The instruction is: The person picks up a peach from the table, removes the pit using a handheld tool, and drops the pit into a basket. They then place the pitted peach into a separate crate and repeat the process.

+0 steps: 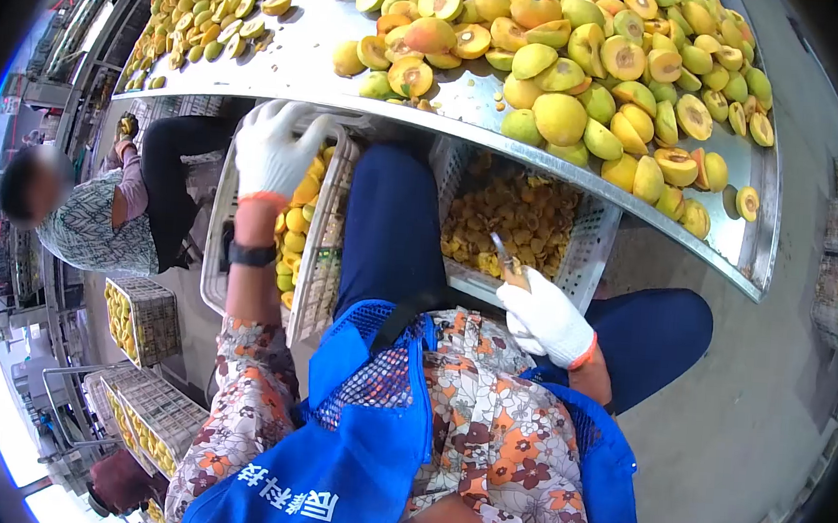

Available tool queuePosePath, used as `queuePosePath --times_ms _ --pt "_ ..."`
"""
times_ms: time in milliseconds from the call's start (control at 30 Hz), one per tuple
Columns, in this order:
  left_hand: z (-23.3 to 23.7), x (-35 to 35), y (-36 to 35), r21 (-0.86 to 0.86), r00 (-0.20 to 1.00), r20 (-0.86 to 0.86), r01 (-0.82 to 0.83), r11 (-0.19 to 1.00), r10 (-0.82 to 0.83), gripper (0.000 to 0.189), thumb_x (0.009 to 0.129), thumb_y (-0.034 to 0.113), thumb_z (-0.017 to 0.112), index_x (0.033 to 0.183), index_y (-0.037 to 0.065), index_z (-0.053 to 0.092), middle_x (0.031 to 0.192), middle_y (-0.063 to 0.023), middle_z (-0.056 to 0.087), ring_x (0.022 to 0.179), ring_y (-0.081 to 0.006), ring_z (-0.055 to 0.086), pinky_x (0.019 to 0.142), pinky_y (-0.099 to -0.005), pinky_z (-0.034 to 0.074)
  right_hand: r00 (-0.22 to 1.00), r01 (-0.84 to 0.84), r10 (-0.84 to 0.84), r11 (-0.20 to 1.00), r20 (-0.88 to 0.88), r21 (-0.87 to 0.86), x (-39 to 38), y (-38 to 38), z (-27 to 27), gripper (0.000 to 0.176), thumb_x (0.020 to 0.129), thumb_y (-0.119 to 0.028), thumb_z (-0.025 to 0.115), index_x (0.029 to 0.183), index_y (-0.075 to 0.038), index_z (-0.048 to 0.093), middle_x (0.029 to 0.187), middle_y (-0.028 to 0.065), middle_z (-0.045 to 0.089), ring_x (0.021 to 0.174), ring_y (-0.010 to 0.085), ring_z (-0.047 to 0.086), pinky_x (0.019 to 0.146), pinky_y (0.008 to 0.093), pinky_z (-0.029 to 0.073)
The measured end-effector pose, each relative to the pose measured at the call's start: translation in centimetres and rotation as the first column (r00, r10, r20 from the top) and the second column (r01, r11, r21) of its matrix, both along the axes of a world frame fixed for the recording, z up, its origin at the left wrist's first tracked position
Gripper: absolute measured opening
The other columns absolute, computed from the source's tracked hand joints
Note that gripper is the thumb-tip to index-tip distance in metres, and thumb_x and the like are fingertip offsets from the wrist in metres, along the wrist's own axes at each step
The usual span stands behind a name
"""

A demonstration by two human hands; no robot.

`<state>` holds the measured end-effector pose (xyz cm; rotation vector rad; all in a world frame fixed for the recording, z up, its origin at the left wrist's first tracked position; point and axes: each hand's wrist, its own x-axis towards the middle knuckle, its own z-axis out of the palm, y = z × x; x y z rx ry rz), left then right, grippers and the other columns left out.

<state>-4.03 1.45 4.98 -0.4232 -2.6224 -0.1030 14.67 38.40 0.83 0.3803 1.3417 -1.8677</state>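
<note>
My left hand (276,149), in a white glove, is over the near edge of the metal table, above a crate of yellow fruit (296,219). Its thumb and fingers are apart, with nothing seen between them. In a white glove too, my right hand (542,314) is closed round a small knife (509,258), whose blade points up and left. The knife is over the near side of a crate of brown and yellow scraps (510,214). Halved yellow-green fruit (560,119) is heaped on the table beyond both hands.
The metal table (429,121) has a raised near edge, above my knees. At the left a co-worker (97,210) sits by the same table. More fruit crates (143,315) stand on the floor at the lower left. My legs are on both sides of the scrap crate.
</note>
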Motion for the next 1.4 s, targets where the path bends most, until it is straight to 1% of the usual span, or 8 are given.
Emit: queuePosePath --times_ms 233,400,500,567,600,700,867,1400 --pt "-4.8 -8.9 10.3 -0.009 0.973 0.222 -0.058 0.998 0.058 0.044 0.085 0.038 0.072 0.121 0.015 0.066 0.113 -0.0155 0.07 0.11 -0.0367 0.06 0.093 -0.0479 0.049 0.847 -0.11 0.283 0.922 -0.451 0.372 0.3 -0.7 -1.4 0.037 0.099 -0.034 0.064 0.106 0.0 0.055 0.063 0.0067 0.058 0.052 0.0183 0.058 0.048 0.0332 0.046" --pt "-3.3 -9.2 11.2 -0.091 0.971 0.233 0.072 0.993 -0.049 0.038 0.083 0.035 0.073 0.112 0.012 0.063 0.109 -0.0162 0.069 0.104 -0.0389 0.062 0.09 -0.0481 0.051 0.98 -0.029 0.089 0.948 -0.177 0.318 0.3 -0.8 -0.3 0.034 0.098 -0.031 0.065 0.104 0.002 0.059 0.063 0.0119 0.058 0.055 0.0246 0.061 0.053 0.0374 0.048" --pt "-2.5 -6.9 11.5 0.062 0.969 0.17 0.169 0.984 -0.178 0.034 0.081 0.025 0.075 0.107 0.009 0.061 0.106 -0.0148 0.068 0.093 -0.0349 0.065 0.082 -0.044 0.054 0.847 0.045 0.147 0.937 -0.511 0.345 -0.2 -0.7 -0.5 0.033 0.099 -0.03 0.065 0.105 0.002 0.059 0.063 0.0127 0.058 0.055 0.0214 0.061 0.053 0.0376 0.048" --pt "-1.9 -4.0 12.3 0.61 0.944 0.152 0.144 0.779 -0.294 0.031 0.086 0.025 0.073 0.105 0.006 0.058 0.093 -0.0075 0.064 0.083 -0.0217 0.065 0.066 -0.034 0.052 0.905 0.179 -0.019 0.924 -0.425 0.339 -0.9 -1.3 2.4 0.034 0.098 -0.03 0.066 0.105 0.002 0.059 0.067 0.0159 0.06 0.058 0.025 0.063 0.055 0.0388 0.048" --pt "-0.9 -2.1 13.2 0.881 0.839 0.291 -0.048 0.47 -0.46 0.031 0.088 0.024 0.072 0.109 0.008 0.056 0.095 -0.0049 0.061 0.08 -0.0142 0.063 0.059 -0.0246 0.048 0.905 0.19 -0.015 0.908 -0.425 0.373 -1.4 -1.5 3.4 0.036 0.098 -0.031 0.067 0.108 0.002 0.058 0.073 0.022 0.064 0.066 0.0364 0.067 0.058 0.0418 0.049" --pt "1.5 2.9 14.5 0.918 0.567 0.322 -0.384 0.103 -0.758 0.033 0.088 0.02 0.071 0.114 0.009 0.054 0.103 -0.0074 0.063 0.083 -0.0161 0.065 0.057 -0.0227 0.047 0.703 0.341 0.083 0.832 -0.706 0.438 -2.2 -2.6 4.1 0.039 0.098 -0.032 0.066 0.115 0.002 0.054 0.084 0.0296 0.067 0.086 0.0485 0.068 0.066 0.0483 0.052" --pt "-0.8 5.8 17.0 0.721 0.513 0.048 -0.612 -0.325 -0.857 0.029 0.086 0.014 0.062 0.114 0.009 0.053 0.111 -0.0149 0.062 0.091 -0.0328 0.066 0.081 -0.0421 0.057 0.675 0.398 0.096 0.787 -0.732 0.471 -2.3 -3.7 4.8 0.042 0.098 -0.03 0.065 0.119 0.003 0.051 0.085 0.0312 0.066 0.085 0.0496 0.067 0.065 0.0509 0.053" --pt "0.1 8.3 20.0 0.936 0.627 0.135 -0.336 -0.109 -0.767 0.027 0.107 0.019 0.045 0.12 0.001 0.06 0.105 -0.0097 0.066 0.086 -0.0158 0.065 0.082 -0.0292 0.053 0.706 0.424 0.184 0.664 -0.684 0.616 -1.8 -4.4 3.1 0.034 0.099 -0.027 0.06 0.112 0.003 0.049 0.074 0.0322 0.063 0.073 0.0502 0.066 0.06 0.0556 0.052"
